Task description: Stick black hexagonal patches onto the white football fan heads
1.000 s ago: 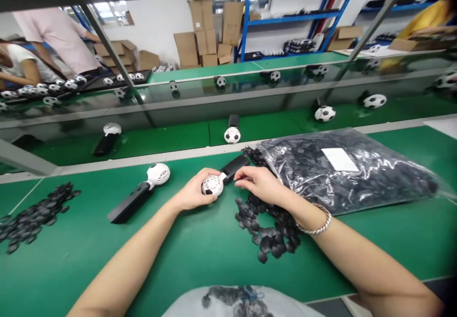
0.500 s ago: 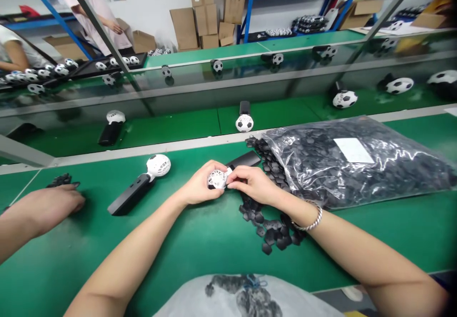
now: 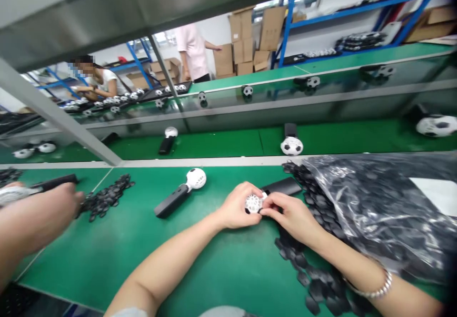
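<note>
My left hand (image 3: 240, 207) is wrapped around the round white head of a soccer-ball handheld fan (image 3: 253, 203), its vented grille facing up. The fan's black handle (image 3: 283, 186) points away to the right, beyond my fingers. My right hand (image 3: 291, 212) pinches at the right side of the white head; whatever is between the fingertips is too small to make out. Loose black pentagon pieces (image 3: 317, 203) lie around and under my right hand. Left of my hands, a second soccer-ball fan (image 3: 196, 178) with a black handle rests on the green table.
A clear plastic bag of black pieces (image 3: 378, 198) lies at the right. At far left, another person's hand (image 3: 46, 217) is beside a pile of black pieces (image 3: 109, 197). Fans (image 3: 292, 145) lie on the green channel behind the table edge. A metal post (image 3: 71, 122) stands left.
The view has swung left, so the table things sit farther right. Both my hands stay at the fan's head. The other person's hand is now beside a white-headed fan at far left.
</note>
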Demonstrator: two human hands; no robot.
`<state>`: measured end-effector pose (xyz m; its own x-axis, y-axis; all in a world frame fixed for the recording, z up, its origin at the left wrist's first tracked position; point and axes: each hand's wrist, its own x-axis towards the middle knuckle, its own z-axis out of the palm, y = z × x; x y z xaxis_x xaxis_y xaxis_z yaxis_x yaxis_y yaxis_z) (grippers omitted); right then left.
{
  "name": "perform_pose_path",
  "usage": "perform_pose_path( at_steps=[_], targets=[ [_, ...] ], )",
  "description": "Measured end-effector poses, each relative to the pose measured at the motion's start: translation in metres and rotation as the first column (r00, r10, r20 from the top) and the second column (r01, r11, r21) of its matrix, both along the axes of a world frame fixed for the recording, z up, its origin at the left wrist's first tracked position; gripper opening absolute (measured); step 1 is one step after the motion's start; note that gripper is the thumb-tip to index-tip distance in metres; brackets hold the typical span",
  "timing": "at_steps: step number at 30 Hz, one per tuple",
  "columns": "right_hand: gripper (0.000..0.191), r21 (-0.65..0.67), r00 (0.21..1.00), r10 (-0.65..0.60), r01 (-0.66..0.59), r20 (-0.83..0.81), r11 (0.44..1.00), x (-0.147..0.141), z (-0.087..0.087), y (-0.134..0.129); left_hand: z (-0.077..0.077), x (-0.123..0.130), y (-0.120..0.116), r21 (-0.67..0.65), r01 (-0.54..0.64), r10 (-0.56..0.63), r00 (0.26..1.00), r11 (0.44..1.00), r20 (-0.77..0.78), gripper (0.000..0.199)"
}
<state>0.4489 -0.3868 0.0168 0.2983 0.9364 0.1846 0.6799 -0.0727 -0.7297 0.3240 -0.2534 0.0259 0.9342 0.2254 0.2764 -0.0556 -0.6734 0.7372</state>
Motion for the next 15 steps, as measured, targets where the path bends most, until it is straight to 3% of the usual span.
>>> perform_pose_path(
  at_steps=[5,9,11,13,15],
  targets=[
    [0.017,-0.047,0.995,0.009,-0.004,0.099,0.999,-0.001,0.003,-0.001,-0.004,-0.002,-0.007,0.006,-0.037,0.037,0.998,0.999,0.051,0.038],
    [0.018,-0.074,0.966,-0.005,0.025,0.259,0.997,0.016,0.013,-0.009,0.012,0.008,0.0,0.044,-0.036,0.033,0.998,0.998,0.061,0.039],
    [0.019,-0.111,0.871,-0.08,0.152,0.485,0.982,0.031,0.015,-0.015,0.028,0.025,0.02,0.094,-0.143,0.139,0.989,0.985,0.038,0.04],
    [0.02,-0.148,0.718,-0.11,0.287,0.687,0.946,0.044,0.013,-0.021,0.042,0.049,0.049,0.145,-0.311,0.309,0.95,0.939,0.037,0.04],
    [0.018,-0.187,0.621,-0.083,0.358,0.779,0.915,0.052,0.009,-0.025,0.05,0.073,0.083,0.174,-0.421,0.419,0.907,0.89,0.048,0.037]
  ],
)
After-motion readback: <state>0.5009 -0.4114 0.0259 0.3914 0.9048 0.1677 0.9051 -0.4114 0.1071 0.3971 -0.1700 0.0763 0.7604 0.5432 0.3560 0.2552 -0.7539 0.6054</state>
